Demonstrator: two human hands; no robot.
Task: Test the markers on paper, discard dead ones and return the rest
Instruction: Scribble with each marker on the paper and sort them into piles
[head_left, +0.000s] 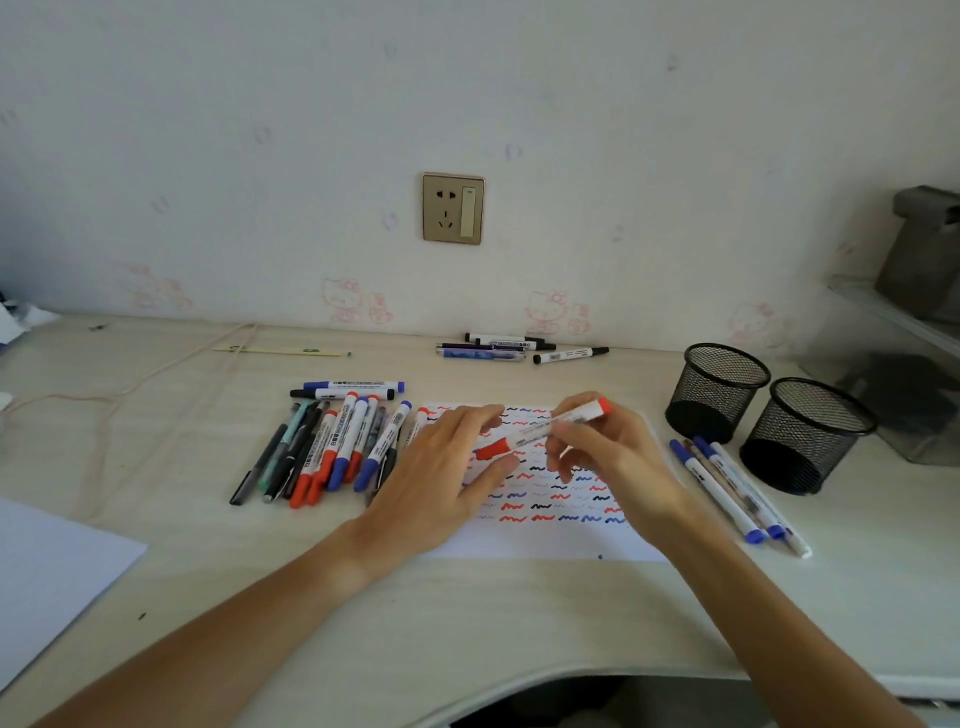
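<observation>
The right hand (602, 457) pinches a red-capped marker (545, 428) above the test paper (550, 540), its fingers curled around the white barrel. The left hand (447, 478) lies on the sheet with fingers straight, fingertips beside the marker's red cap. A pile of markers (337, 447) sits just left; 2 mesh cups (763, 415) stand right.

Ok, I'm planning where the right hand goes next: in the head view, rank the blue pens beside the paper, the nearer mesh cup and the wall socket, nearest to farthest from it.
From the right hand:
1. Blue pens, on the desk just right of the paper.
2. Nearer mesh cup, further right.
3. Wall socket, up on the wall.
</observation>
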